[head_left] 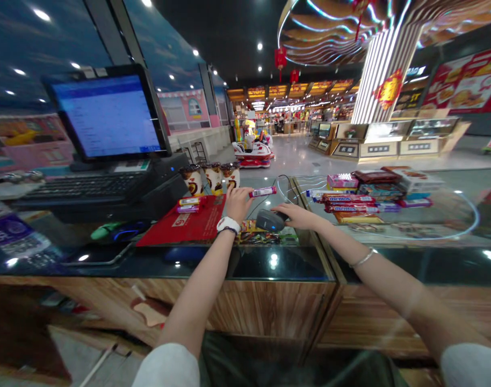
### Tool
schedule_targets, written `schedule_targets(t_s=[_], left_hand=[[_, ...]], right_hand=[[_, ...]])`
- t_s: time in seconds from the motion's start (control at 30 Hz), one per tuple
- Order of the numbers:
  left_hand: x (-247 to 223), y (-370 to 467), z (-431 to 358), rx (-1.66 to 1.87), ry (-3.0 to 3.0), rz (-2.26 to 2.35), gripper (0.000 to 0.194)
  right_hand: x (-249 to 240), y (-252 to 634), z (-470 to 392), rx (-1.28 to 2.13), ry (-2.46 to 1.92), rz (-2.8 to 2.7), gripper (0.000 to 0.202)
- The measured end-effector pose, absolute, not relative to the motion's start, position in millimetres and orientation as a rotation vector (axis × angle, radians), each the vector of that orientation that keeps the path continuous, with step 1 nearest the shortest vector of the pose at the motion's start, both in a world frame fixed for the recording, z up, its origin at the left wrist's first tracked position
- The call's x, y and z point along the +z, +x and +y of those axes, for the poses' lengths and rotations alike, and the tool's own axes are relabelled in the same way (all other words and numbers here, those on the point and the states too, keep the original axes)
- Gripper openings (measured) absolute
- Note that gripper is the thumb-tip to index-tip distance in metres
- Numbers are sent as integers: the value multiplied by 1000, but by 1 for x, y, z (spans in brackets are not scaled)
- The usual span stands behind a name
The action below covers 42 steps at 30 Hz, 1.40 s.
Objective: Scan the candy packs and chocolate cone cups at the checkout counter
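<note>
Pinched by one end, a pink-and-white candy roll (263,192) points rightward from my left hand (238,201), above the counter. My right hand (297,216) is wrapped round the handle of a dark barcode scanner (271,220), whose head faces left and shows a small blue light. Under my left hand lies a red bag (197,228), with a yellow roll (191,201) and a purple roll (188,209) at its upper left. Below the scanner are several colourful packets (253,236), partly hidden by it.
At left stand a monitor (108,115), a keyboard (82,185) and a mouse (128,230). Three patterned cups (212,178) stand behind the red bag. Several candy rolls (348,199) and stacked boxes (414,180) sit on the right-hand glass counter (439,223). A cable (283,183) loops behind the scanner.
</note>
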State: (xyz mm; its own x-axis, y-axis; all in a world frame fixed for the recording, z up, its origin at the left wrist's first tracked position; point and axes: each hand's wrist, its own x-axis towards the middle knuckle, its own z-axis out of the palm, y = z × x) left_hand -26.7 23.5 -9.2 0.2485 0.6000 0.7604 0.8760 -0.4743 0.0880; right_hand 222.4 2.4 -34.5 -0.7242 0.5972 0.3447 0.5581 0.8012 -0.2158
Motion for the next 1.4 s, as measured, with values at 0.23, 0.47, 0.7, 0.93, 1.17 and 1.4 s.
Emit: schedule_targets(t_s=[0.23, 0.47, 0.7, 0.93, 1.17, 1.4], left_hand=[[-13, -28, 29, -1095, -2154, -1347, 21], [-12, -29, 31, -1131, -2129, -1406, 17], [-12, -29, 30, -1150, -2129, -1501, 18], [-18, -33, 34, -1184, -2085, -1621, 19], [-24, -37, 39, -1187, -2051, -1673, 19], [-25, -37, 41, -1191, -2054, -1686, 18]], right_hand=[[-34, 223, 0, 181, -854, -2516, 59], [-19, 233, 0, 238, -844, -2190, 45], [-6, 234, -11, 250, -1011, -1912, 40], [1, 219, -27, 246, -1305, -1989, 34], [-4, 209, -31, 166, -1401, -2041, 34], [-6, 209, -31, 105, -1397, -2061, 34]])
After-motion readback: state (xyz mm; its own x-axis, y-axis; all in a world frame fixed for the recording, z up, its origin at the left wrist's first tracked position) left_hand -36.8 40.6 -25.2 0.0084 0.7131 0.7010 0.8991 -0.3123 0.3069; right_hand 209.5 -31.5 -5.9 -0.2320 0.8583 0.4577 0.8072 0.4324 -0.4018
